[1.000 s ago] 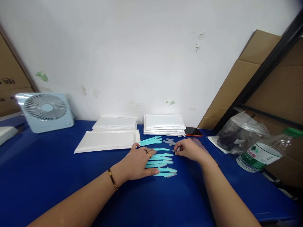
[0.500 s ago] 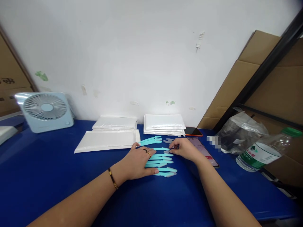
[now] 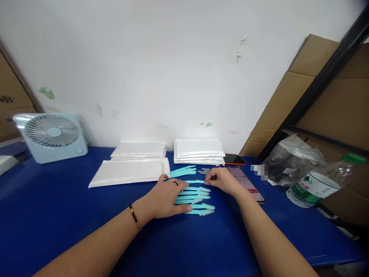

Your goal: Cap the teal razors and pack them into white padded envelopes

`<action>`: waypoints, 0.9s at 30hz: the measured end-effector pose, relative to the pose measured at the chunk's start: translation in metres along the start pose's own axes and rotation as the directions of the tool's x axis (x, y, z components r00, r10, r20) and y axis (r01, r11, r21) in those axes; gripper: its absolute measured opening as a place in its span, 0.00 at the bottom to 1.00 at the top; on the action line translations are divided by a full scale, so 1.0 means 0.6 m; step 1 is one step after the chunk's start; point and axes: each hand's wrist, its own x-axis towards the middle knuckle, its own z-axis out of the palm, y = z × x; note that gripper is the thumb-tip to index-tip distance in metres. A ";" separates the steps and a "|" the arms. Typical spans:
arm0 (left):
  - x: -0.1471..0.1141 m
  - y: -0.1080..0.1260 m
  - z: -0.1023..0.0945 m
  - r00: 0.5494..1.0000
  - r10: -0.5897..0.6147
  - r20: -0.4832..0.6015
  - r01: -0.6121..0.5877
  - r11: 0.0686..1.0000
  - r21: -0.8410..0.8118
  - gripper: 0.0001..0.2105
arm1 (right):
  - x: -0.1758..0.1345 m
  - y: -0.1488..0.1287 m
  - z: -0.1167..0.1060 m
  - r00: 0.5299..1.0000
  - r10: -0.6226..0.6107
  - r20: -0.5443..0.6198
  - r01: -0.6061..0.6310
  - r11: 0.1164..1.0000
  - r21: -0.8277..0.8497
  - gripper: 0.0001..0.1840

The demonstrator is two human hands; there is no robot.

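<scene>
Now that the right hand (image 3: 220, 178) is pinching one turquoise stick (image 3: 196, 181) by its tip, no longer sitting apart (can't tell what's tucked inside), that end's seemingly getting worked; left hand (image 3: 167, 197) is lying flat over its other end on the blue table (image 3: 86, 219).

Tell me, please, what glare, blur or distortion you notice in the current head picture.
Head view: glare streaks the upper left corner of the fan and glints on the plastic bag; head view: a pixelated patch sits beside the lit phone; head view: the bottle leans outward, probably wide-angle stretch; head view: fine detail by the right hand is too small to make out.
</scene>
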 end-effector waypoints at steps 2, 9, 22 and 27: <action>0.000 0.000 -0.002 1.000 0.005 0.005 -0.005 1.000 -0.023 0.34 | 0.004 -0.005 0.011 1.000 -0.024 0.010 0.023 0.999 0.026 0.04; 0.001 0.008 -0.006 1.000 0.023 0.010 -0.022 0.998 -0.062 0.31 | -0.006 0.015 -0.022 0.998 -0.001 -0.057 0.001 1.000 -0.010 0.08; 0.007 -0.009 0.013 0.999 -0.013 -0.041 0.018 0.992 0.123 0.30 | -0.007 0.037 -0.032 0.993 0.116 -0.012 -0.117 0.990 -0.078 0.07; 0.004 0.006 0.012 0.999 0.036 -0.020 -0.034 0.994 0.106 0.31 | -0.004 0.037 -0.026 0.992 0.086 0.096 -0.093 0.993 0.068 0.10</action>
